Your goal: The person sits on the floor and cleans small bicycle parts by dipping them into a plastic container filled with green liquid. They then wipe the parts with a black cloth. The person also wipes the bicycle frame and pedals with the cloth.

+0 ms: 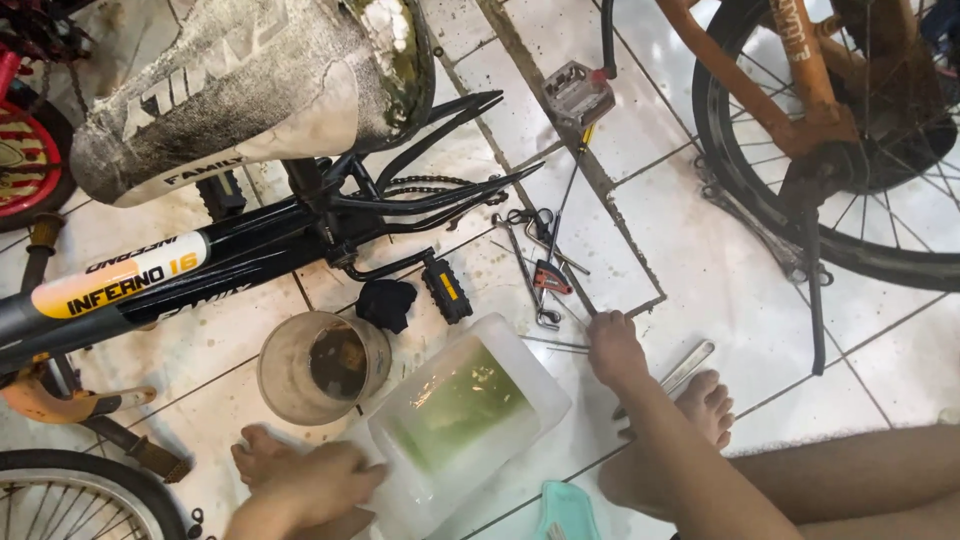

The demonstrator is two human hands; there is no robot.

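We sit on the white tiled floor [700, 250] of a makeshift bicycle repair spot, likely at a home. A black bicycle frame [250, 240], an orange bicycle [800, 110], scattered wrenches [535, 270] and a grimy plastic cup [322, 365] surround us.

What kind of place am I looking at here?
Probably an informal bicycle repair spot on a tiled floor: a black bicycle, an orange bicycle, and wrenches lying loose by the right hand.
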